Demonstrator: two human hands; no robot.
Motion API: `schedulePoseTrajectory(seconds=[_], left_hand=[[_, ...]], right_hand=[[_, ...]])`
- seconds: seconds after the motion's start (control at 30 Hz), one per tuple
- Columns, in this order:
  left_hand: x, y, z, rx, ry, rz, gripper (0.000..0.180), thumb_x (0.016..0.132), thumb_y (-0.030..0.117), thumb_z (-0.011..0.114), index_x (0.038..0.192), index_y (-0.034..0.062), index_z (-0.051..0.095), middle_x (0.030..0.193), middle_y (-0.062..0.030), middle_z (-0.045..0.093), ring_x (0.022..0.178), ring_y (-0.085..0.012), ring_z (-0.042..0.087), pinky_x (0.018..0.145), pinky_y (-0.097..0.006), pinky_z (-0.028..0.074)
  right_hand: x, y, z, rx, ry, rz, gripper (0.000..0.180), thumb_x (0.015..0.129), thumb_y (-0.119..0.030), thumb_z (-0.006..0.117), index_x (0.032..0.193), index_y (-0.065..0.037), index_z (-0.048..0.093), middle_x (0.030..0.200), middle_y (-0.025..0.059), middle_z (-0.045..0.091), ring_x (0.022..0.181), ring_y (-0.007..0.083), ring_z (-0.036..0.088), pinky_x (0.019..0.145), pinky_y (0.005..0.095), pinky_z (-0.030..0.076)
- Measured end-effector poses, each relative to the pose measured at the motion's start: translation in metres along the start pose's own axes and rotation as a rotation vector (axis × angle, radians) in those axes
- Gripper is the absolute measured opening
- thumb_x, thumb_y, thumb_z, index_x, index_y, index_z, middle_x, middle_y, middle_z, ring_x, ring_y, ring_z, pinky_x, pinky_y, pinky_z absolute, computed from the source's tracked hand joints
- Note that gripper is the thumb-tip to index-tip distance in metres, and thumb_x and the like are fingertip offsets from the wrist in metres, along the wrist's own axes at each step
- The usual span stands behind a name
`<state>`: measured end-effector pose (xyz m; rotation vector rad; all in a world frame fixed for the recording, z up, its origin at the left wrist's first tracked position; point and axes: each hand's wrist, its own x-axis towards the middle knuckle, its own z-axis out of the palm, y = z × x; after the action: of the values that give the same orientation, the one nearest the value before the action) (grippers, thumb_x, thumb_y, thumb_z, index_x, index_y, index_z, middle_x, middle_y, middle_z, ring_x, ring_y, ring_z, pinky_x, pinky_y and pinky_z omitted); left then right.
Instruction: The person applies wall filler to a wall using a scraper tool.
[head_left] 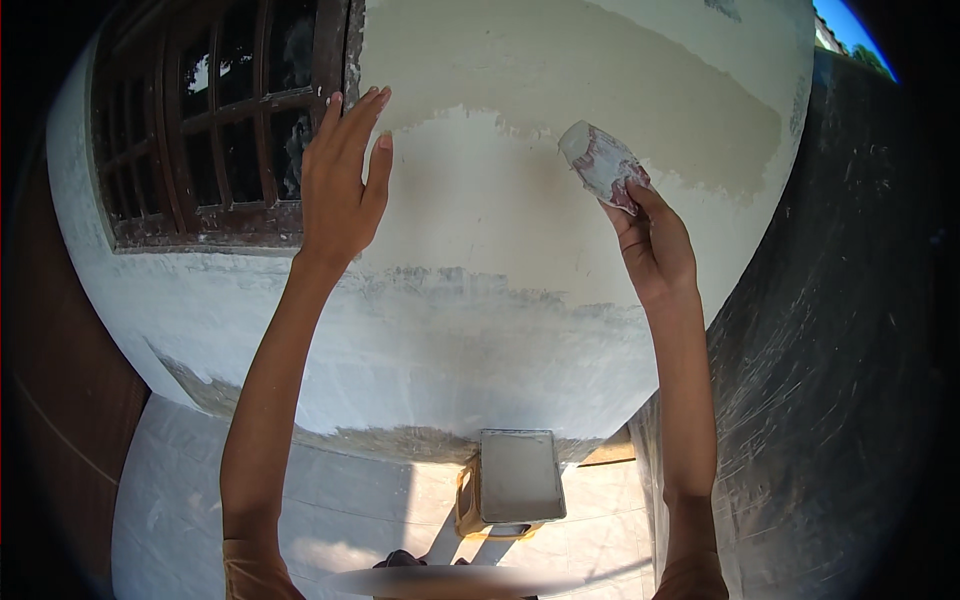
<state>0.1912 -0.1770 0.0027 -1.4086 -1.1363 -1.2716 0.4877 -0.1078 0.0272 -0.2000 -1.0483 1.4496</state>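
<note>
My right hand (655,240) grips a flat putty scraper (604,165), its reddish surface smeared with white paste. The scraper is held up before the wall (480,210), tilted toward the upper left; whether its edge touches the plaster I cannot tell. Higher on the wall, a darker beige coat with a ragged lower border spreads above a paler smooth patch. My left hand (345,180) is raised with fingers stretched out and nothing in it, nearest to the right edge of the dark wooden window frame (255,225).
Below the wall, a shallow rectangular tray (521,475) coated in pale paste rests on a yellow stool (468,510). Light floor tiles (340,500) run beneath. Dark sheeting (820,350) hangs along the right side, and a brown surface (60,380) stands at the left.
</note>
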Motion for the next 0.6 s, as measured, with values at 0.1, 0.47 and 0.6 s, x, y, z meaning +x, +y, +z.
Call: schedulePoseTrajectory(seconds=[0.1, 0.47, 0.6], left_hand=[[-0.002, -0.018, 0.005, 0.054, 0.01, -0.001, 0.039, 0.098, 0.023, 0.047, 0.133, 0.0083, 0.055, 0.135, -0.0137, 0.056, 0.137, -0.0412, 0.037, 0.106, -0.052, 0.031], [0.009, -0.098, 0.03, 0.005, 0.089, 0.067, 0.039, 0.095, 0.021, 0.051, 0.132, 0.0093, 0.056, 0.135, -0.0127, 0.056, 0.135, -0.0408, 0.038, 0.105, -0.053, 0.032], [0.006, -0.119, 0.05, -0.031, 0.077, 0.061, 0.04, 0.095, 0.02, 0.051, 0.134, 0.0103, 0.054, 0.137, -0.0123, 0.053, 0.137, -0.0399, 0.036, 0.106, -0.053, 0.03]], right_hand=[[0.009, 0.008, 0.008, -0.013, -0.008, -0.006, 0.025, 0.095, 0.002, 0.043, 0.117, 0.014, 0.047, 0.114, 0.0175, 0.056, 0.104, 0.0232, 0.062, 0.097, 0.0342, 0.055], [0.042, 0.051, 0.055, -0.004, 0.011, -0.137, 0.022, 0.094, 0.004, 0.046, 0.111, 0.019, 0.046, 0.117, 0.0226, 0.053, 0.109, 0.028, 0.06, 0.102, 0.0367, 0.052], [0.05, 0.078, 0.068, -0.105, 0.063, -0.214, 0.022, 0.094, 0.001, 0.048, 0.114, 0.008, 0.051, 0.107, 0.014, 0.058, 0.094, 0.0188, 0.064, 0.085, 0.0307, 0.059]])
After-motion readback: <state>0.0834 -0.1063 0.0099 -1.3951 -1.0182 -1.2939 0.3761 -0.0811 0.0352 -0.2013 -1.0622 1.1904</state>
